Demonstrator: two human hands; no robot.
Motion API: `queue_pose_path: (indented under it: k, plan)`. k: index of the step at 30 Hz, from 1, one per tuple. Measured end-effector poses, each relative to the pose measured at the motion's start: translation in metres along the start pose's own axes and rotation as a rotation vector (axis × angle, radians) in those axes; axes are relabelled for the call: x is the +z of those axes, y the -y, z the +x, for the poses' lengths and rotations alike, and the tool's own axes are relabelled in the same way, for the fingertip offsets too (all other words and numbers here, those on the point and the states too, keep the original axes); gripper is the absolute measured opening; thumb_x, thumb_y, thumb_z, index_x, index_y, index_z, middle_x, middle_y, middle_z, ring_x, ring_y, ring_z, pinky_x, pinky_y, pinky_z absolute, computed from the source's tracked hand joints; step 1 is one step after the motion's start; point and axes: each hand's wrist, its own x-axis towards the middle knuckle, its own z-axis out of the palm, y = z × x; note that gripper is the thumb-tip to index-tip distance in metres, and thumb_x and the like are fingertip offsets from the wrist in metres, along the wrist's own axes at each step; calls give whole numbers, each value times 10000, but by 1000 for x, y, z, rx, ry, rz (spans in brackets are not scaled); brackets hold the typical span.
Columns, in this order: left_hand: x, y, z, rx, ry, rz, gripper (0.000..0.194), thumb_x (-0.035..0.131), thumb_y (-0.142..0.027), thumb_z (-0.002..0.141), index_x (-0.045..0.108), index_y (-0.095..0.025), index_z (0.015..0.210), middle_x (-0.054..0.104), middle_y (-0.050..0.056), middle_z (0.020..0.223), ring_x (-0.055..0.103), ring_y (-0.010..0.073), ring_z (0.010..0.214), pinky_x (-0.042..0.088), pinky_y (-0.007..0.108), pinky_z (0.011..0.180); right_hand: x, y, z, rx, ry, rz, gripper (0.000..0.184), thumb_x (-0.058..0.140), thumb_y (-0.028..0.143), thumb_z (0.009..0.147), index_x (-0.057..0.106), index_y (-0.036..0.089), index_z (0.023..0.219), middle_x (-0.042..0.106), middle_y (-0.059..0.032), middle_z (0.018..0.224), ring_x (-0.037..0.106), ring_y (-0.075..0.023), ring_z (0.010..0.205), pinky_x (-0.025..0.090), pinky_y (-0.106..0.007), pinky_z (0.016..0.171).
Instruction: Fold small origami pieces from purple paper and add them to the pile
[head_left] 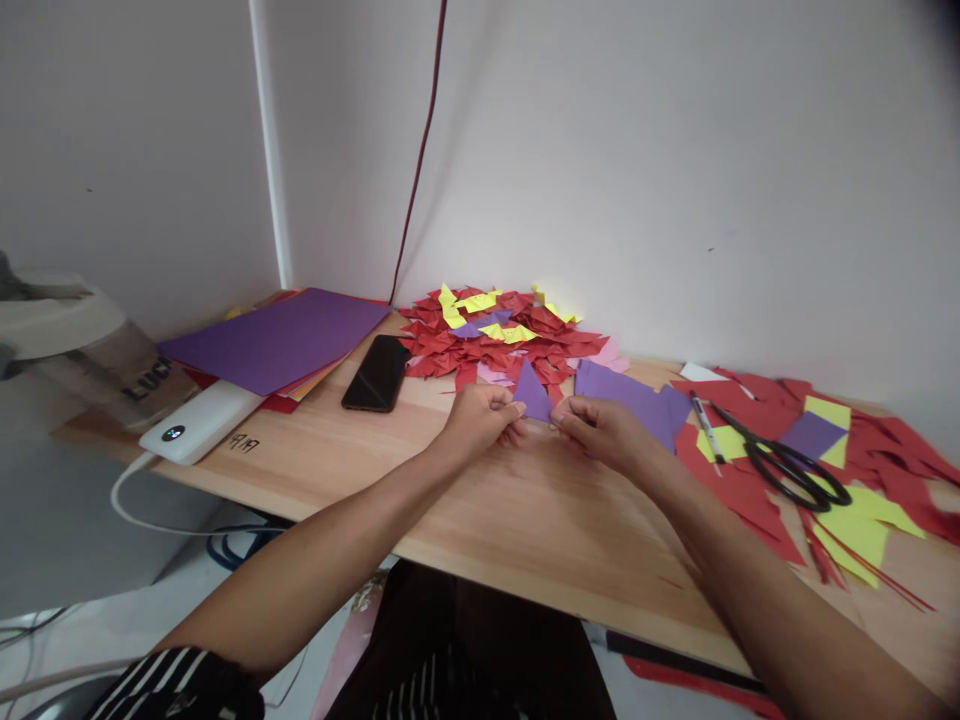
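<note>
A small purple piece of paper (532,391), folded into a triangle, is held up over the table between my two hands. My left hand (486,414) pinches its left corner between thumb and fingers. At its right corner, my right hand (596,425) has its fingers closed in a pinch. Just beyond my right hand lie purple paper sheets (626,393), partly covered by that hand. Behind the triangle is a heap of folded paper pieces (480,340), mostly red with some yellow, purple and pink.
Black scissors (799,470) and a pen (707,430) lie on red and yellow paper scraps (750,500) at right. A phone (376,373), large purple sheets (289,335) and a white power bank (199,425) with a cable are at left. A dark red cord (424,140) hangs along the wall.
</note>
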Motion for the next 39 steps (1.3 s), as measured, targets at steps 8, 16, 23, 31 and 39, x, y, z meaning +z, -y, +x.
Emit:
queue_pose_path:
  k: [8,16,23,31,39]
  plan:
    - [-3,-1,1,-58,29,-63,274,622,-151,829,484,-124,594,645,20,552,575,71,396,414,139,384,5,-5,0,44,62,142,440,508,613,831,495,207,664,533,18,557,441,-106,466,322,-248,465]
    - [1,5,2,2,158,-49,218,631,-196,817,510,-123,651,637,11,547,575,75,411,477,165,423,16,-5,3,13,84,178,405,561,569,814,515,193,674,497,29,565,420,-98,496,303,-233,468]
    - [-2,5,1,72,164,53,237,616,-230,820,528,-123,628,631,16,558,553,65,404,450,158,416,8,2,-2,-47,84,186,380,552,543,817,577,186,690,513,25,554,420,-99,489,291,-234,461]
    - [-2,7,3,44,103,111,247,565,-188,842,535,-119,607,606,6,519,525,53,375,402,138,388,0,3,-4,71,125,153,418,577,539,804,667,152,678,561,1,542,449,-93,483,321,-227,472]
    - [-3,1,1,6,101,43,247,585,-189,840,527,-120,610,605,5,497,530,56,372,398,137,391,-3,8,-4,134,142,260,442,635,606,729,647,167,680,688,-56,650,545,-113,518,398,-247,517]
